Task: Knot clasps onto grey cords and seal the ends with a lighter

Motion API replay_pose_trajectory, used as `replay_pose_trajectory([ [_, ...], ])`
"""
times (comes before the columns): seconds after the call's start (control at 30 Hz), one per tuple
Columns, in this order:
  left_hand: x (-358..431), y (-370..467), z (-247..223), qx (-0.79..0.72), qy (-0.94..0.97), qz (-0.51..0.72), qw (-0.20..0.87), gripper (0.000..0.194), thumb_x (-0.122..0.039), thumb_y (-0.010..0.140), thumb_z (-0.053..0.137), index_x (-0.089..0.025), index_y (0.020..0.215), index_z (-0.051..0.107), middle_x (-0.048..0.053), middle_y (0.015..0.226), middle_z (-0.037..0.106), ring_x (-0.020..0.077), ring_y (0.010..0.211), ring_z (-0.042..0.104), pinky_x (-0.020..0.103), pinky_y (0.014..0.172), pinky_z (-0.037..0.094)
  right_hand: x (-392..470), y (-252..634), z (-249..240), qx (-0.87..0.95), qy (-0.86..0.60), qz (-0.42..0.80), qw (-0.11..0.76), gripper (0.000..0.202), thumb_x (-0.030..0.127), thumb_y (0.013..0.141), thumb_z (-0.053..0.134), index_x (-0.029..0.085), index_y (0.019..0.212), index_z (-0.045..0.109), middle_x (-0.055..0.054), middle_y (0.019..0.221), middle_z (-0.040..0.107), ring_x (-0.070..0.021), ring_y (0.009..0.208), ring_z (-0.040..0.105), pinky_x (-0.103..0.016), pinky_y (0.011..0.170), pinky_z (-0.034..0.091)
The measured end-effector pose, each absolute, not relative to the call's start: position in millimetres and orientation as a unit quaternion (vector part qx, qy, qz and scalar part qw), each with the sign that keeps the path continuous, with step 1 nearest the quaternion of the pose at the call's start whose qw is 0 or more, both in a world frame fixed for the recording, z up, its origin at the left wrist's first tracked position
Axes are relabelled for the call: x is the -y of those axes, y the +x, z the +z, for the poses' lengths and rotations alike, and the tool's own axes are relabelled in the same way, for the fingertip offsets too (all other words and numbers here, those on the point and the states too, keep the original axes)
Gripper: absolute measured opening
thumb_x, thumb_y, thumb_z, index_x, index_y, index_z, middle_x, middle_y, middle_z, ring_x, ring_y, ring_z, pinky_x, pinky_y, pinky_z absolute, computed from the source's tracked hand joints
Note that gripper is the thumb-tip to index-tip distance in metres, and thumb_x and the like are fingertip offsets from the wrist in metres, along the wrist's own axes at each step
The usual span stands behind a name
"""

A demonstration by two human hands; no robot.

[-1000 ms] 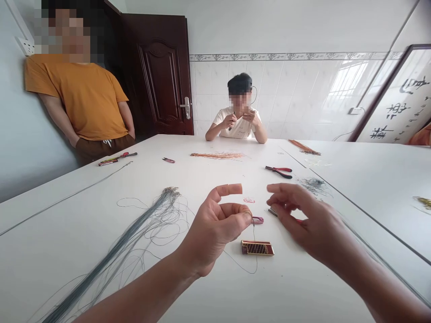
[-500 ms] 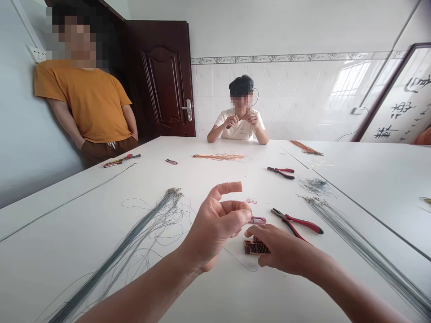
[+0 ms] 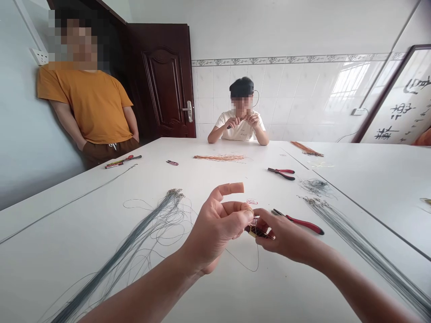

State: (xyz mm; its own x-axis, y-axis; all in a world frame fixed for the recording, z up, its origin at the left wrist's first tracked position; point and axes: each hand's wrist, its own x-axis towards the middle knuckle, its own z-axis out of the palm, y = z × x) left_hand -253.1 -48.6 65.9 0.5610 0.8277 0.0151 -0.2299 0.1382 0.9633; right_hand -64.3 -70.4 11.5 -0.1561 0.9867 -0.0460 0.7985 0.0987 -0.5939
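Note:
Near the middle of the view, my left hand (image 3: 222, 220) pinches the end of a thin grey cord (image 3: 245, 265) between thumb and forefinger; the cord loops down below it. Close beside its fingertips is my right hand (image 3: 286, 237), with thumb and fingers round a dark, gold-edged lighter-like case (image 3: 256, 231), now tilted. Part of that case is hidden by the fingers. Red-handled pliers (image 3: 305, 223) lie just behind my right hand, partly covered by it. A long bundle of grey cords (image 3: 134, 233) with metal ends lies left of my hands.
More grey cords (image 3: 357, 242) lie at the right. Further back are second pliers (image 3: 282, 173), orange cords (image 3: 220, 157), small snips (image 3: 172, 162) and another orange bundle (image 3: 307, 149). One person (image 3: 240, 128) sits across the white table (image 3: 202, 177); another (image 3: 89, 107) stands at the left.
My right hand has moved up and left to my left fingertips. The dark case has been lifted and tilted in it. My left hand has barely moved.

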Motion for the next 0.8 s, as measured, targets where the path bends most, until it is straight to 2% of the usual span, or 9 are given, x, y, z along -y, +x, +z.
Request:
replay_pose_trajectory([
  [0.07,48.4,-253.3,65.3,-0.273,0.536,0.374,0.706,0.036,-0.013,0.078,0.061,-0.025,0.11,0.049,-0.007,0.068,0.052,0.0012,0.053,0.037,0.018,0.054,0.029,70.8,-62.9,18.1,0.704,-0.613,0.28,0.225,0.034,0.02,0.082,0.048,0.025,0.115,0.042,-0.001,0.088,0.061,-0.0168,0.077,0.057,-0.031,0.067,0.047],
  [0.17,48.0,-253.1,64.4,-0.269,0.535,0.373,0.709,0.035,-0.013,0.079,0.06,-0.025,0.11,0.048,-0.007,0.067,0.051,0.0016,0.053,0.036,0.019,0.055,0.029,72.6,-63.4,27.1,0.639,-0.542,0.424,0.344,0.038,0.021,0.083,0.05,0.023,0.119,0.038,-0.001,0.086,0.058,-0.0163,0.075,0.057,-0.033,0.068,0.049],
  [0.27,47.7,-252.5,63.4,-0.268,0.532,0.375,0.71,0.036,-0.011,0.079,0.059,-0.025,0.111,0.047,-0.007,0.068,0.052,0.0017,0.053,0.036,0.019,0.054,0.029,76.6,-66.8,33.0,0.513,-0.421,0.589,0.462,0.036,0.019,0.083,0.047,0.022,0.119,0.042,-0.003,0.088,0.058,-0.0166,0.076,0.057,-0.035,0.07,0.049],
  [0.33,47.6,-251.9,62.7,-0.268,0.531,0.375,0.711,0.037,-0.011,0.079,0.059,-0.024,0.111,0.047,-0.007,0.067,0.051,0.0017,0.053,0.036,0.02,0.054,0.028,81.0,-70.4,35.8,0.451,-0.381,0.633,0.501,0.038,0.014,0.079,0.045,0.022,0.116,0.047,-0.004,0.087,0.059,-0.0155,0.074,0.055,-0.032,0.066,0.046],
  [0.4,47.5,-251.2,62.2,-0.27,0.529,0.374,0.713,0.038,-0.01,0.078,0.059,-0.024,0.111,0.046,-0.007,0.066,0.05,0.0017,0.053,0.035,0.02,0.054,0.028,86.4,-75.0,38.4,0.437,-0.379,0.63,0.518,0.04,0.009,0.073,0.046,0.022,0.11,0.051,-0.002,0.082,0.058,-0.0126,0.068,0.05,-0.026,0.061,0.04],
  [0.47,47.4,-250.5,61.8,-0.272,0.525,0.372,0.715,0.037,-0.01,0.078,0.059,-0.024,0.11,0.046,-0.007,0.066,0.05,0.0015,0.052,0.034,0.02,0.054,0.027,91.8,-80.0,41.5,0.452,-0.4,0.603,0.522,0.037,0.007,0.073,0.05,0.022,0.107,0.053,0.001,0.079,0.055,-0.0104,0.064,0.044,-0.025,0.059,0.036],
  [0.63,47.5,-249.0,60.2,-0.265,0.524,0.37,0.72,0.035,-0.01,0.078,0.058,-0.024,0.108,0.047,-0.007,0.065,0.05,0.0018,0.051,0.033,0.021,0.054,0.026,101.1,-89.4,48.5,0.478,-0.472,0.518,0.53,0.034,0.022,0.082,0.058,0.026,0.114,0.047,0.001,0.081,0.055,-0.0114,0.063,0.042,-0.027,0.06,0.035],
  [0.8,48.7,-248.1,54.9,-0.265,0.518,0.369,0.725,0.034,-0.011,0.078,0.059,-0.024,0.108,0.049,-0.006,0.068,0.052,0.0029,0.054,0.036,0.022,0.056,0.027,103.9,-94.1,51.1,0.479,-0.503,0.476,0.539,0.042,0.027,0.078,0.061,0.025,0.116,0.046,-0.001,0.079,0.06,-0.0134,0.062,0.044,-0.03,0.058,0.037],
])
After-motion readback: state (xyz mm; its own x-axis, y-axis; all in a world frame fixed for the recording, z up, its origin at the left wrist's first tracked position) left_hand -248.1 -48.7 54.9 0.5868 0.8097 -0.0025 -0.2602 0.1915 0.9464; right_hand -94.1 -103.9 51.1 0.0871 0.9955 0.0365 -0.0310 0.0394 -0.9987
